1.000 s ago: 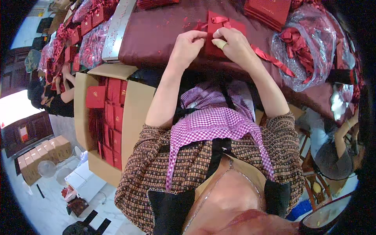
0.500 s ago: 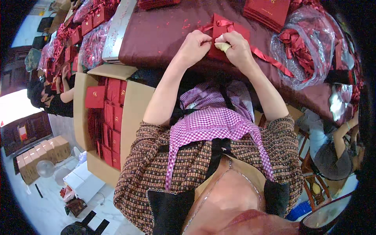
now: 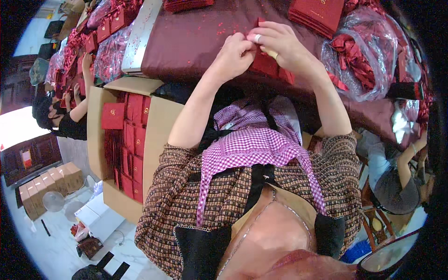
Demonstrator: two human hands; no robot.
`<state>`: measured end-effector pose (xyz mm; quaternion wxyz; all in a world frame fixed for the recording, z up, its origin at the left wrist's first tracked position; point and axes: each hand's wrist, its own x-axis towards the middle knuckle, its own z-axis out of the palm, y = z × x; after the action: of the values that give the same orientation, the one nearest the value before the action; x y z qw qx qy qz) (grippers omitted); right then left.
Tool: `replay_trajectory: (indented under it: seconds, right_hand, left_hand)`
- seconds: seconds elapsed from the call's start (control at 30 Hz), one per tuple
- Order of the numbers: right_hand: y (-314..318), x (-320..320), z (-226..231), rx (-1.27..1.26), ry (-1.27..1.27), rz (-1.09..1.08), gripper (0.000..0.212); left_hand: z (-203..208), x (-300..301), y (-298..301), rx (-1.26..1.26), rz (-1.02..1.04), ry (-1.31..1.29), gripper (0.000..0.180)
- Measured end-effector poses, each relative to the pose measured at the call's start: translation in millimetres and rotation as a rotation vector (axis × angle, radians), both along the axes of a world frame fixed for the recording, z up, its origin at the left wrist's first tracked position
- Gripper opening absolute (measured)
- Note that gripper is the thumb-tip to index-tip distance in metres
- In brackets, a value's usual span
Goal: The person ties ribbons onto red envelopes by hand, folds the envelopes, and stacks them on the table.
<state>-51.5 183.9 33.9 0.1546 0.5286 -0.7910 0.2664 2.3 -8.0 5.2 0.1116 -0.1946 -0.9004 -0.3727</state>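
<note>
A small red gift bag [image 3: 272, 68] lies at the near edge of the cloth-covered table, partly hidden under my hands. My left hand [image 3: 234, 56] is closed in a pinch at its upper left, on a bit of red ribbon [image 3: 252, 39] that shows between my hands. Against those fingertips my right hand [image 3: 284, 45] pinches the ribbon too, its fingers curved over the top; the exact grip is hidden. Pale wraps cover one finger and the thumb of that hand. A loose ribbon end [image 3: 337, 81] shows to the right, beyond my wrist.
A stack of red bags [image 3: 318, 14] sits at the far right, beside a clear plastic bag [image 3: 368, 60] of red ribbon. An open carton [image 3: 161, 135] with many red bags stands on my left. Another person [image 3: 70, 114] works at the far left.
My right hand has opened out from a tighter curl and moved up and across to my left fingertips. It now hides more of the gift bag and its ribbon.
</note>
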Motion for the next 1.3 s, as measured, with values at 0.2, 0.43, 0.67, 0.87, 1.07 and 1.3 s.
replay_trajectory:
  seconds: [0.2, 0.43, 0.67, 0.87, 1.07, 1.3]
  right_hand:
    - [8, -8, 15, 0.146, -0.123, 0.137, 0.009]
    - [6, 6, 27, 0.177, -0.283, 0.335, 0.006]
    - [17, -5, 29, 0.103, -0.254, 0.224, 0.005]
    - [16, -13, 19, 0.026, -0.251, 0.088, 0.007]
    - [2, -12, 22, -0.174, -0.180, -0.008, 0.008]
    - [14, -27, 10, -0.433, -0.478, -0.204, 0.027]
  left_hand:
    - [1, 6, -2, 0.311, -0.105, -0.184, 0.015]
    - [-17, 2, -28, 0.730, -0.005, -0.632, 0.014]
    - [-22, -14, -68, 1.138, 0.225, -0.574, 0.011]
    - [5, 9, -57, 0.740, 0.526, -0.251, 0.024]
    - [16, 31, -8, 0.806, -0.063, -0.546, 0.031]
    - [-3, 25, -2, 1.168, -0.060, -0.605, 0.027]
